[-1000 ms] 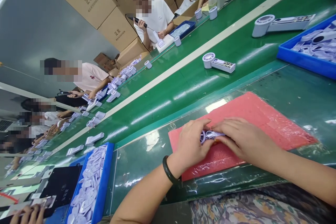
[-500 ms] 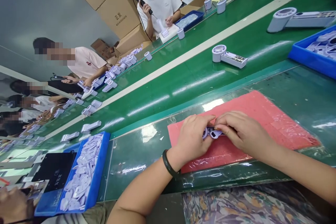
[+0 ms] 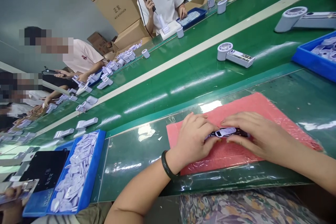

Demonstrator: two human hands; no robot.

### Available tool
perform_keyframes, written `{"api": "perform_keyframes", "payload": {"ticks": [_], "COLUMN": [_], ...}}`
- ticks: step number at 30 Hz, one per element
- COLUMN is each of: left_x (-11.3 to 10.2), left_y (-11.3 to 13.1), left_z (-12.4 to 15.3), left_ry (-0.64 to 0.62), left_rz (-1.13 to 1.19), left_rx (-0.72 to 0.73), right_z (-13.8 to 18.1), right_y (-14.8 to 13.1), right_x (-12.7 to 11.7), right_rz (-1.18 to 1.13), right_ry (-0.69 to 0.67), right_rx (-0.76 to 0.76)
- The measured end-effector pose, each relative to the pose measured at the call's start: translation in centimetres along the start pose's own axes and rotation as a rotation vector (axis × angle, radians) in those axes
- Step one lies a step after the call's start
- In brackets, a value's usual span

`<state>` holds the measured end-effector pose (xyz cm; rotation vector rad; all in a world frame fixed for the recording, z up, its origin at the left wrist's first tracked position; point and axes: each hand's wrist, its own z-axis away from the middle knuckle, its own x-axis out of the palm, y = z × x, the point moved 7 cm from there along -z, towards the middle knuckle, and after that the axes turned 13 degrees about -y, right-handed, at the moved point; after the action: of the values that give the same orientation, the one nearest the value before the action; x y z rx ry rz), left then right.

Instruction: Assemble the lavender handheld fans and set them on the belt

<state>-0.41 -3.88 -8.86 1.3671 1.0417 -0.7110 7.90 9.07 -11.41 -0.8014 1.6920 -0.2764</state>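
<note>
Over a red mat (image 3: pixel 273 119), both of my hands grip a handheld fan (image 3: pixel 225 132) from its two ends. Its visible middle shows a lavender plate with a small dark window, set between dark parts. My left hand (image 3: pixel 195 134), with a dark bangle on its wrist, wraps the left end and hides it. Thumb and fingers of my right hand (image 3: pixel 249 133) clasp the right end from above and below.
On the green conveyor (image 3: pixel 183 77) lie a nearer fan (image 3: pixel 235 55) and a larger-looking one (image 3: pixel 294 19). Blue trays of lavender pieces stand left (image 3: pixel 98 161) and right (image 3: pixel 301 54). A co-worker in white (image 3: pixel 168 0) holds a corded driver across the belt; other people sit farther left.
My right hand has slid right and its fingers have spread along the fan, uncovering more of the lavender plate. The camera view has shifted slightly.
</note>
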Motion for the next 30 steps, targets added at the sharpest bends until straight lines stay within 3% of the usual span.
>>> {"api": "perform_keyframes", "payload": {"ticks": [10,21,27,30], "left_x": [-2.5,-0.6,0.0,0.3], "left_y": [-0.2,0.5,0.3,0.1], "left_z": [1.0,0.5,0.1,-0.2], "left_ry": [0.148,0.086,0.027,-0.006], "left_rz": [0.077,-0.04,0.0,0.018], "left_rx": [0.042,0.005,-0.032,-0.054], "right_z": [-0.2,-0.6,-0.2,-0.2], "right_y": [-0.6,-2.6,-0.9,0.1], "right_x": [-1.6,0.4,0.2,0.8], "right_rz": [0.051,0.225,0.048,-0.199], "right_ry": [0.093,0.065,0.016,0.059], "right_rx": [0.113,0.202,0.219,0.204]}}
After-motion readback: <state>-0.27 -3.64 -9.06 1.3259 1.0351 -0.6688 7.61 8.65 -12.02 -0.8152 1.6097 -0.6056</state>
